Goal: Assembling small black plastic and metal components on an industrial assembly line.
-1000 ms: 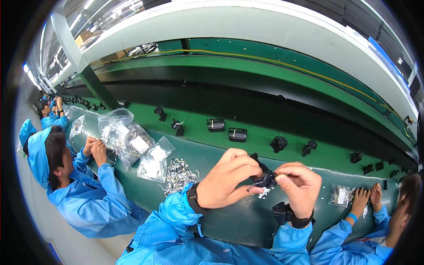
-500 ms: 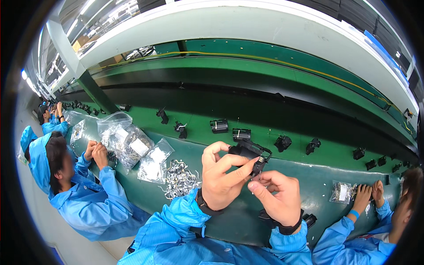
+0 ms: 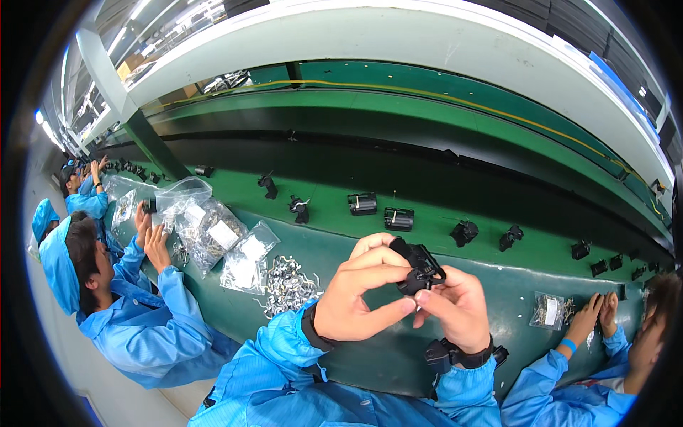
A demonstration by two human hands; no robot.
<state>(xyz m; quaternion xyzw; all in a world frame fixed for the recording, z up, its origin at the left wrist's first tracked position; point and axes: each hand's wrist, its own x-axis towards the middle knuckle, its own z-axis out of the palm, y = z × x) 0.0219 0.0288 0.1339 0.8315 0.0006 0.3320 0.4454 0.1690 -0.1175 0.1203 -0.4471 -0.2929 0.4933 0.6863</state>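
Note:
Both my hands hold one black plastic housing [image 3: 424, 265] above the bench. My left hand [image 3: 361, 293] grips it from the left, thumb reaching toward its lower edge. My right hand [image 3: 459, 307] closes on its right and lower side, the thumb close to the left thumb. Whether a small part sits between the fingertips is hidden. Left of my left wrist lies a heap of small bent metal pieces [image 3: 287, 286]. Another black part [image 3: 439, 354] lies by my right wrist, partly covered by it.
A green conveyor belt [image 3: 324, 206] carries several black housings [image 3: 399, 218] beyond my hands. Clear plastic bags [image 3: 206, 231] of metal parts lie at left. Co-workers [image 3: 135, 306] sit on my left and right [image 3: 576, 370]. A pale beam [image 3: 398, 35] spans overhead.
The housing has been turned over in my hands and moved slightly. My left thumb has come in close to the right one. Housings on the belt have shifted slightly right.

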